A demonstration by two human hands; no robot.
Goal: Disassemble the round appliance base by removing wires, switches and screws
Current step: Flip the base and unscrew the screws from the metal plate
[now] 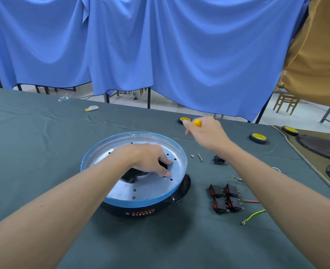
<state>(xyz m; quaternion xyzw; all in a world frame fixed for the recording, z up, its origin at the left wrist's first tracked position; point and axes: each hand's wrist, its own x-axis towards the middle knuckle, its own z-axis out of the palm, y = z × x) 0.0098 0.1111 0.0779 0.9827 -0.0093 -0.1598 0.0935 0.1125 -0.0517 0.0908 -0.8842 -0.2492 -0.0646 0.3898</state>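
The round appliance base is black, with a silver inner plate and a blue-taped rim, and it stands mid-table. My left hand reaches into it, fingers hooked in the dark central opening of the plate. My right hand hovers beyond the base to the right, closed around a yellow-handled screwdriver whose shaft is hidden. Several black rocker switches lie to the right of the base. A green-yellow wire and a red wire lie near them.
A small screw, a metal spacer and a black plug socket part lie right of the base. Tape rolls sit farther back. Black covers rest on a brown cloth at far right. Blue drapes hang behind.
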